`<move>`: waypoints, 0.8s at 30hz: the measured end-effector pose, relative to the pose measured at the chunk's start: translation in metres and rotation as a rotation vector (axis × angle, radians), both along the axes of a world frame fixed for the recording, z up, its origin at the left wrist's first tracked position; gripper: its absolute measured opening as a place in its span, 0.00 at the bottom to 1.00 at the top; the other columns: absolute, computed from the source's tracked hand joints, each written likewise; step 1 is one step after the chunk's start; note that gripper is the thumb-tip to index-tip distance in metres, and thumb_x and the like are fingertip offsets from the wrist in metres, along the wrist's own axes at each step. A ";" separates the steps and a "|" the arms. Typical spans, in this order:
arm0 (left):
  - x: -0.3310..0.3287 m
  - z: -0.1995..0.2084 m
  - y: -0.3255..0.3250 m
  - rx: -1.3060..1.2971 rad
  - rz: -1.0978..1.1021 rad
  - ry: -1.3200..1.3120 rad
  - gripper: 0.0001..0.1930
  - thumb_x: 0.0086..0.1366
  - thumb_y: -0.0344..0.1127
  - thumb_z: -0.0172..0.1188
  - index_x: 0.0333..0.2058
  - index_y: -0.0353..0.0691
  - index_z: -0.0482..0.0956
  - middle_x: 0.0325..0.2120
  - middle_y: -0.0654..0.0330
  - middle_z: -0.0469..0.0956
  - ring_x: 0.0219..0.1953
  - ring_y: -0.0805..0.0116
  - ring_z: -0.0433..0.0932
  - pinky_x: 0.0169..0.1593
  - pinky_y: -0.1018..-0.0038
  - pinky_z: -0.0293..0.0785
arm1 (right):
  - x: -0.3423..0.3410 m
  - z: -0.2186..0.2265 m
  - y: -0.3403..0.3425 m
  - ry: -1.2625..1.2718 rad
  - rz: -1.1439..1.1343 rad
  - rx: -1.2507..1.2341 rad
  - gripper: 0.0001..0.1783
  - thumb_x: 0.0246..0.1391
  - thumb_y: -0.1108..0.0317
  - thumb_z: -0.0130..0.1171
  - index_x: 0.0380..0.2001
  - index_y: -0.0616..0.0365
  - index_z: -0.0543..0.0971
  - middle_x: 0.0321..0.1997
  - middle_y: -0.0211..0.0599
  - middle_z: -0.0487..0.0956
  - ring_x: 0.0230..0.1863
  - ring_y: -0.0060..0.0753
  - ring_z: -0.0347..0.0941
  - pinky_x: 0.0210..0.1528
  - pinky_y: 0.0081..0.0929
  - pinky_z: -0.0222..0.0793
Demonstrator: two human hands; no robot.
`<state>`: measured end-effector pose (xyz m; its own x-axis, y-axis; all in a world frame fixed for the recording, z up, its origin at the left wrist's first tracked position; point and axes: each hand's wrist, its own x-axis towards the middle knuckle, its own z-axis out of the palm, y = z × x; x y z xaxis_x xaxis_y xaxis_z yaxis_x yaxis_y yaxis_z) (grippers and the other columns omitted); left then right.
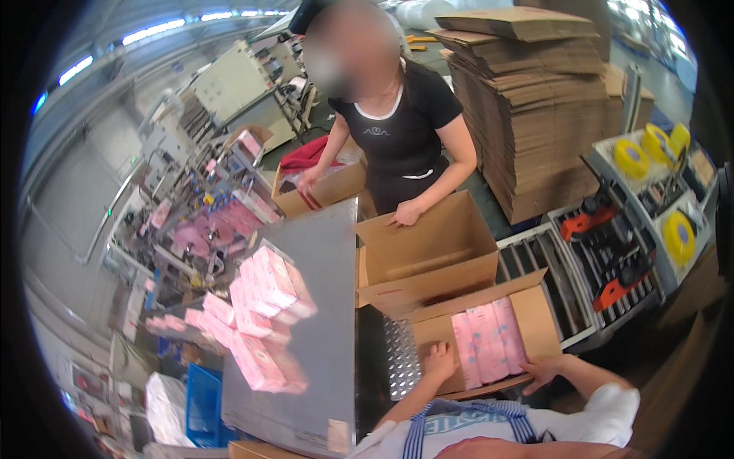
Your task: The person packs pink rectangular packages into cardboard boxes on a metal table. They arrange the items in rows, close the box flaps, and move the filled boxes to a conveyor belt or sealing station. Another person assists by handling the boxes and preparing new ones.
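Observation:
Directly before me is an open cardboard carton (544,315), with a row of pink soft packs (488,343) lying side by side in it. My left hand (440,359) reaches in at the left of the row, its fingers apart and no pack in its grasp. At the carton's near right corner, by the right end of the row, my right hand (541,372) has its fingers stretched out. Whether its fingertips touch the packs or only the cardboard, I cannot tell.
A co-worker (390,126) stands across, a hand on a second open carton (428,279). Pink packs (267,283) are piled on the grey metal table (325,321) at left. A roller conveyor (535,264) with orange-handled tape tools runs right; flattened cartons (527,115) are stacked behind.

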<state>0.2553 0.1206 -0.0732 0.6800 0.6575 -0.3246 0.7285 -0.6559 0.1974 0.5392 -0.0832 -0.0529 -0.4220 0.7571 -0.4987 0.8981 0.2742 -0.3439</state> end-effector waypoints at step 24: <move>-0.074 -0.114 -0.013 -0.153 0.751 -0.840 0.50 0.49 0.53 0.69 0.60 0.28 0.52 0.53 0.39 0.68 0.56 0.46 0.67 0.58 0.62 0.64 | -0.066 -0.053 0.070 -0.195 -0.747 0.862 0.26 0.47 0.49 0.57 0.43 0.56 0.74 0.48 0.44 0.72 0.55 0.44 0.66 0.64 0.53 0.50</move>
<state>0.1814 0.1078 -0.1874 0.1710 0.9832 -0.0641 0.5269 -0.0363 0.8492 0.4731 -0.0128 -0.1060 0.3010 0.9061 0.2973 0.9526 -0.2710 -0.1383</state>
